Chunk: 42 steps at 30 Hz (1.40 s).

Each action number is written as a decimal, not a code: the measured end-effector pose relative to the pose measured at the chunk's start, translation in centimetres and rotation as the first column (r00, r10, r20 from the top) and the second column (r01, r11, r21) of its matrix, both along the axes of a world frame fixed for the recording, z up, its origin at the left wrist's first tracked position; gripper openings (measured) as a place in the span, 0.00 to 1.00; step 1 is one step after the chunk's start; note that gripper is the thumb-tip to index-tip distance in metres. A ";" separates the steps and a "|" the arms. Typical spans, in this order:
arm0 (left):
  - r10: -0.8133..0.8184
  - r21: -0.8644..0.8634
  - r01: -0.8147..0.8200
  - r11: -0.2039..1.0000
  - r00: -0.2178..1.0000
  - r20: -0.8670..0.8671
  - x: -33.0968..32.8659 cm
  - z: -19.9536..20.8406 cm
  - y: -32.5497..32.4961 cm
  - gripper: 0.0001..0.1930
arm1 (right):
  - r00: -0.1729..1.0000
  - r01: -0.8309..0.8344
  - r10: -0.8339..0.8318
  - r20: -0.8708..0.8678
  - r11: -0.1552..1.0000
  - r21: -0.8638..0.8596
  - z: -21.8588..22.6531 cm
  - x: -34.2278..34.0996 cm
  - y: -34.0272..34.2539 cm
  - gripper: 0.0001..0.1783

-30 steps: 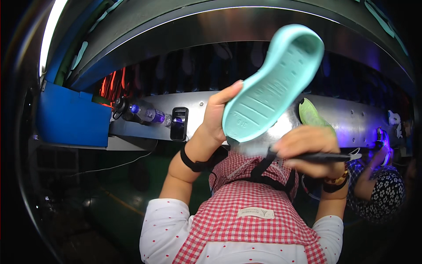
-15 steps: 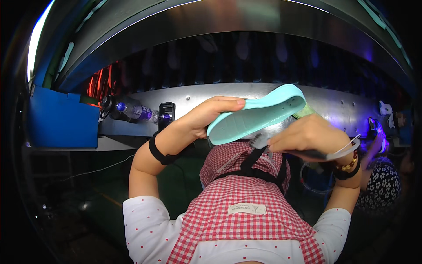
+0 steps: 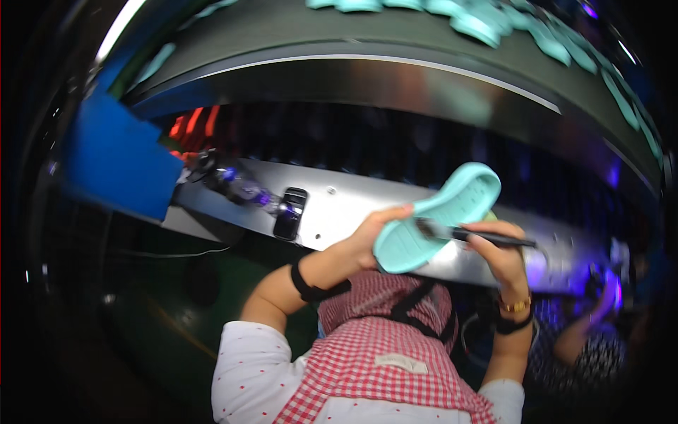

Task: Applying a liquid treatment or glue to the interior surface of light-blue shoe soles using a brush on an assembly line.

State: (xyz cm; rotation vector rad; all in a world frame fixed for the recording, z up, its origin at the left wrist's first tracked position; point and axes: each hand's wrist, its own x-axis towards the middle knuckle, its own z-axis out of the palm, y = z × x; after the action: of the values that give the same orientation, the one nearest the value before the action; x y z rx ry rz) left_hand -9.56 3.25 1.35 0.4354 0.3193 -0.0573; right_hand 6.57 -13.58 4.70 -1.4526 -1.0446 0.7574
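Observation:
A turquoise shoe sole is held up in front of me, tilted, its hollow inner side showing. My left hand is closed on its near left edge, thumb on the rim and the other fingers mostly hidden behind. In my right hand is a brush with a dark handle, pinched between thumb and fingers. Its bristles lie over the inner face of the sole, near the middle; blur hides whether they touch. A bit of pale green shows beside the right fingers, too small to name.
A metal ledge runs behind my hands, with a black-rimmed case and a clear bottle on it. A blue box stands left. Several turquoise soles lie on the dark belt beyond. Another person's patterned sleeve is at right.
The brush has moved from below the sole's edge to over its inner face. The sole is turned to show more of its inside. My head view has shifted and tilted.

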 end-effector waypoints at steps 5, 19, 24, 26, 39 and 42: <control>0.066 -0.148 -0.054 0.988 0.995 0.079 -0.2 -1.8 -1.1 0.23 | 0.812 0.533 -0.567 0.137 0.816 0.224 -2.9 -1.2 0.8 0.13; 0.472 -0.080 -0.704 0.706 0.383 0.794 -10.5 13.8 22.7 0.33 | 0.863 0.279 -0.101 -0.495 0.912 0.300 -4.0 -0.3 -0.7 0.14; 0.919 -0.141 -0.985 0.098 0.036 0.392 -9.1 17.9 31.2 0.41 | 0.757 0.342 -0.138 -0.638 0.917 0.207 -4.9 -0.3 0.0 0.11; 0.804 0.362 -0.913 0.185 0.353 0.478 -5.9 18.9 30.1 0.41 | 0.753 0.337 -0.156 -0.639 0.926 0.172 -5.7 0.2 -0.6 0.12; -0.013 0.498 0.040 -0.866 0.995 -0.101 20.5 20.6 18.1 0.41 | 0.691 0.358 -0.174 -0.702 0.926 0.123 -7.0 1.2 -1.1 0.12; -0.158 0.703 0.042 -0.710 0.963 -0.217 23.5 19.2 18.8 0.33 | 0.680 0.383 -0.192 -0.708 0.916 0.119 -7.3 1.6 -2.5 0.12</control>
State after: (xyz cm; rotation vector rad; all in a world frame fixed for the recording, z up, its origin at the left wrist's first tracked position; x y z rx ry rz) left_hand 13.97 22.03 20.55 2.7991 0.0766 0.0390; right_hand 8.21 -16.07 -2.64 -0.9392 -0.2981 0.7958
